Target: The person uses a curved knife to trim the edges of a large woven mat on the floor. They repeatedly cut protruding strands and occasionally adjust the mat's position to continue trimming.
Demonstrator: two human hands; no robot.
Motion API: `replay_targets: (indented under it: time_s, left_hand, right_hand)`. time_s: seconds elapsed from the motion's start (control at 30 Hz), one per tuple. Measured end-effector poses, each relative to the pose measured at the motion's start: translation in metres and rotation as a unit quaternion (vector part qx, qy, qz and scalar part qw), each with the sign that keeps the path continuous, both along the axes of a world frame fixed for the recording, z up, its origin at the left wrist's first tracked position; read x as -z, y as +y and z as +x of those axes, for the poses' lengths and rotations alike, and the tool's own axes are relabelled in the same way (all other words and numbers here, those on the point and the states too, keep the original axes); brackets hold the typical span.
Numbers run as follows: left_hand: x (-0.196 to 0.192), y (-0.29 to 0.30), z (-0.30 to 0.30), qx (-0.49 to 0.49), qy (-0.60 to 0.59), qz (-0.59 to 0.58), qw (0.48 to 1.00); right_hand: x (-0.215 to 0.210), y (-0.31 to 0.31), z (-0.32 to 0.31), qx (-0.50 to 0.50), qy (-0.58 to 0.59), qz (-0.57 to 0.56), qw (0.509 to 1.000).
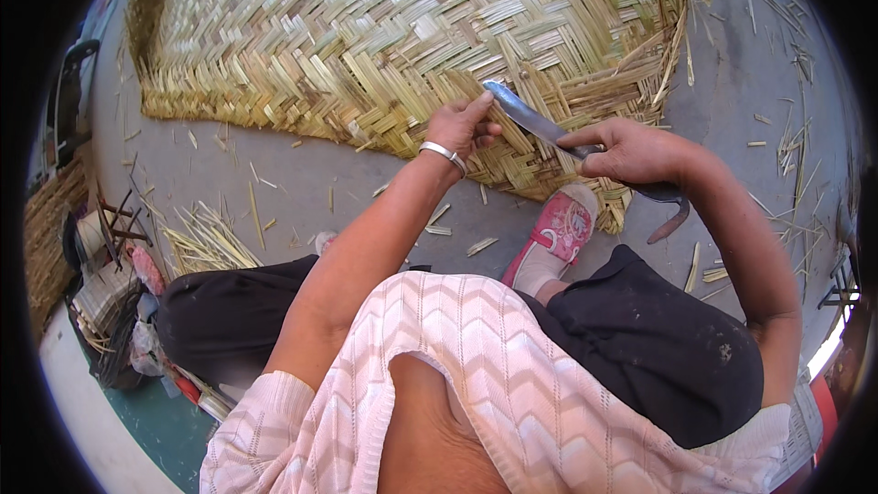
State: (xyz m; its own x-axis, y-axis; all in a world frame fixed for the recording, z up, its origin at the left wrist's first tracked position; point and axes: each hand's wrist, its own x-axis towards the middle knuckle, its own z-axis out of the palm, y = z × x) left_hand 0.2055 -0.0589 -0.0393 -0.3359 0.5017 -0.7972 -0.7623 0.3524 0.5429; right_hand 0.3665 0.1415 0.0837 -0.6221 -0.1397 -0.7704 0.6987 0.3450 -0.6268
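Observation:
A large woven straw mat (393,27) lies on the concrete floor in front of me. My right hand (631,154) grips the dark curved handle of a long metal knife (533,118), whose blade points up and left over the mat's near edge. My left hand (465,124), with a silver bangle on its wrist, rests on the mat's edge, thumb and fingers pinching the strips by the blade's tip. Below the blade, my foot in a pink shoe (558,233) presses on the mat's border.
Loose straw strips (206,238) and cut bits are scattered over the grey floor (302,178). At the left stand a woven basket (50,233) and a pile of small items (119,311). More straw litter lies at the right (786,146).

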Motion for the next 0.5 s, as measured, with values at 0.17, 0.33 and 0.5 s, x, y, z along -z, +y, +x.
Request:
replay_targets:
  time_s: [0.17,0.33,0.5]
  left_hand:
    - [0.002,0.003,-0.002,-0.03,-0.047,0.01,0.998]
    - [-0.002,0.009,0.001,-0.004,-0.04,-0.026,0.999]
    - [-0.004,0.016,0.003,0.041,-0.14,-0.085,0.986]
  right_hand:
    - [0.023,-0.021,0.006,-0.043,0.086,0.133,0.986]
    - [0.045,-0.041,0.017,-0.023,0.097,0.213,0.972]
    - [0.053,-0.044,0.009,-0.022,0.093,0.243,0.965]
